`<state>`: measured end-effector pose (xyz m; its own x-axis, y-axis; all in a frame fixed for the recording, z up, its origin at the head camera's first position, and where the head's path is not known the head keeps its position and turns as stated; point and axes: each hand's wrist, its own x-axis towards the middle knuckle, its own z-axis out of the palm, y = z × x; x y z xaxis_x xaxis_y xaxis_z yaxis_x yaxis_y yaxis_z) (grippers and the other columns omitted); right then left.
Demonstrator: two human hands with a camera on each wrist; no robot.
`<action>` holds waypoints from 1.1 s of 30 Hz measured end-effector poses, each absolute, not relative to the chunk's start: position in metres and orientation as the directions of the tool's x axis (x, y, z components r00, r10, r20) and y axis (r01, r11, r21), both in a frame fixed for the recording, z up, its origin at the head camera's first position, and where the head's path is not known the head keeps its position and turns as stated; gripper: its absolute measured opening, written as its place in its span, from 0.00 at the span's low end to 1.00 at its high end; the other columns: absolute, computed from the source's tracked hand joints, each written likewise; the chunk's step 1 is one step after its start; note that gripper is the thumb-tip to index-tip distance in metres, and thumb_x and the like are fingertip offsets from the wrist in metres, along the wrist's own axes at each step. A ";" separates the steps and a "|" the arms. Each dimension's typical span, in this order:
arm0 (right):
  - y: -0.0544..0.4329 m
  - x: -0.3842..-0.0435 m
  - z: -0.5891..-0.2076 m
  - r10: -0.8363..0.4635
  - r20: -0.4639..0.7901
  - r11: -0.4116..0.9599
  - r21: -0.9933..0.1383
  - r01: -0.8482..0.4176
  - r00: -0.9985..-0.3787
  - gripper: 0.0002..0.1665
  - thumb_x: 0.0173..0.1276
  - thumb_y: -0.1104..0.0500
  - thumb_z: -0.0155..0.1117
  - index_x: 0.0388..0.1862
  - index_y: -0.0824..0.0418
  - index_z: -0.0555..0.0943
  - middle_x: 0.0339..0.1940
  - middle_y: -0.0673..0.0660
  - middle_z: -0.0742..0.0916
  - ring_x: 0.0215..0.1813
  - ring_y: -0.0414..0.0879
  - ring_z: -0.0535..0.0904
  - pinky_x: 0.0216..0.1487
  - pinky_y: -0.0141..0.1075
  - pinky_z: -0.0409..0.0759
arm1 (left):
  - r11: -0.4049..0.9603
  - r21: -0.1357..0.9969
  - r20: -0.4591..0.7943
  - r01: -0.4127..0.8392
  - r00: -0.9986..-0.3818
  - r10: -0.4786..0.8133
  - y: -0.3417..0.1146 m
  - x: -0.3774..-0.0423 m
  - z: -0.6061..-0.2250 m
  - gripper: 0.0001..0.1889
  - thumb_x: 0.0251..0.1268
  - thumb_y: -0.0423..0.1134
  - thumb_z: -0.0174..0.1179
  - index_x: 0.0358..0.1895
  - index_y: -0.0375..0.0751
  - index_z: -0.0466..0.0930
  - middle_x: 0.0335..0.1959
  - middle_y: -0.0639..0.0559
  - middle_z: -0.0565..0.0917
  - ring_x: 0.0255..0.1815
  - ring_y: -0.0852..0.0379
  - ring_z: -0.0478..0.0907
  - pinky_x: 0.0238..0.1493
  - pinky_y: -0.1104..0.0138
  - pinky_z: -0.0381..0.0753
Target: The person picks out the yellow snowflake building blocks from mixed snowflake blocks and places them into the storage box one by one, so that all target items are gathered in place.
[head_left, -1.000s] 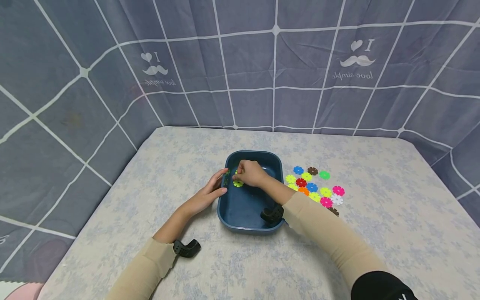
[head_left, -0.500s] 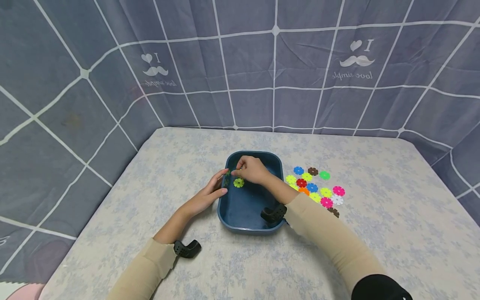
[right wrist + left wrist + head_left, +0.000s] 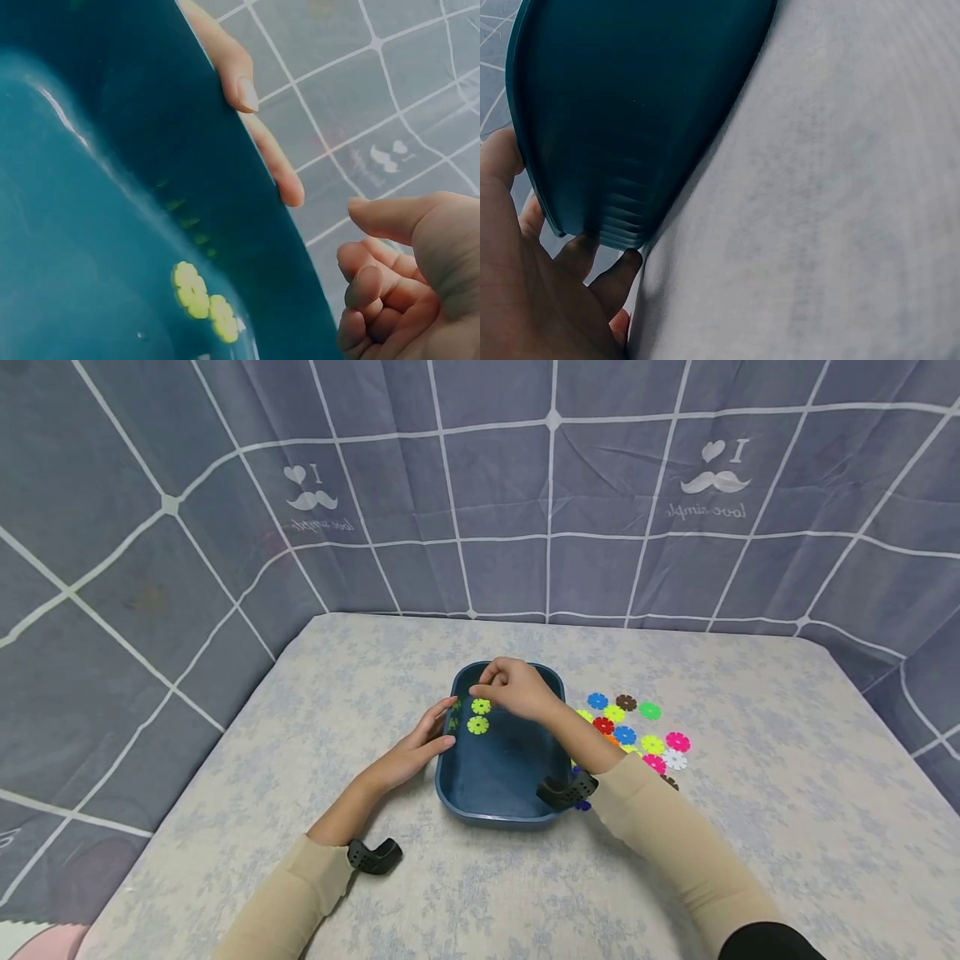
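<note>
In the head view my left hand [image 3: 415, 750] rests at the left side of a dark blue tray [image 3: 495, 814], its fingers fairly straight. Thumb and fingertips touch the wall and rim there; the left wrist view shows this hand [image 3: 547, 270] against the tray's outer side. Over the upper part of the tray is my right hand [image 3: 521, 687]. In the right wrist view this hand [image 3: 409, 277] has loosely curled fingers, thumb apart, nothing between them. Two yellow-green flower-shaped discs [image 3: 477, 725] lie side by side on the tray floor, near the left wall, which mirrors them.
Right of the tray, several flower-shaped discs lie loose on the cloth, among them a red disc [image 3: 603, 726], a green disc [image 3: 650, 711] and a white disc [image 3: 675, 760]. My right forearm partly covers this group. A grid-patterned curtain [image 3: 510, 485] hangs behind the table [image 3: 787, 735].
My right hand has let go of a yellow-green disc, which now lies beside the other one. That hand has lifted slightly away, back and to the right. The left hand has stayed put.
</note>
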<state>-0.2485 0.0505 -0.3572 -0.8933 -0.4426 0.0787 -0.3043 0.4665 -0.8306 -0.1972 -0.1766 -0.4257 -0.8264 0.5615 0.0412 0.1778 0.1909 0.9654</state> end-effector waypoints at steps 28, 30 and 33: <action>0.121 -0.221 -0.343 -0.366 0.095 0.434 -0.863 -0.260 -0.926 0.13 0.70 0.54 0.65 0.41 0.64 0.78 0.23 0.64 0.79 0.35 0.64 0.77 0.35 0.42 0.74 | 0.212 0.959 0.043 0.186 -0.839 0.543 -0.177 -0.195 -0.425 0.34 0.79 0.43 0.46 0.80 0.53 0.40 0.79 0.45 0.40 0.78 0.41 0.39 0.71 0.43 0.49; 0.125 -0.220 -0.344 -0.362 0.094 0.434 -0.863 -0.257 -0.927 0.13 0.70 0.54 0.64 0.42 0.64 0.77 0.23 0.65 0.79 0.33 0.62 0.77 0.35 0.42 0.75 | 0.213 0.960 0.041 0.184 -0.840 0.541 -0.176 -0.195 -0.425 0.34 0.79 0.43 0.46 0.80 0.53 0.40 0.79 0.45 0.40 0.78 0.42 0.39 0.71 0.43 0.49; 0.132 -0.220 -0.346 -0.347 0.092 0.438 -0.864 -0.248 -0.933 0.14 0.70 0.53 0.64 0.42 0.64 0.77 0.23 0.65 0.79 0.25 0.55 0.73 0.27 0.39 0.73 | 0.214 0.959 0.041 0.185 -0.840 0.540 -0.176 -0.195 -0.426 0.34 0.79 0.43 0.46 0.80 0.53 0.40 0.79 0.45 0.40 0.78 0.42 0.38 0.71 0.43 0.49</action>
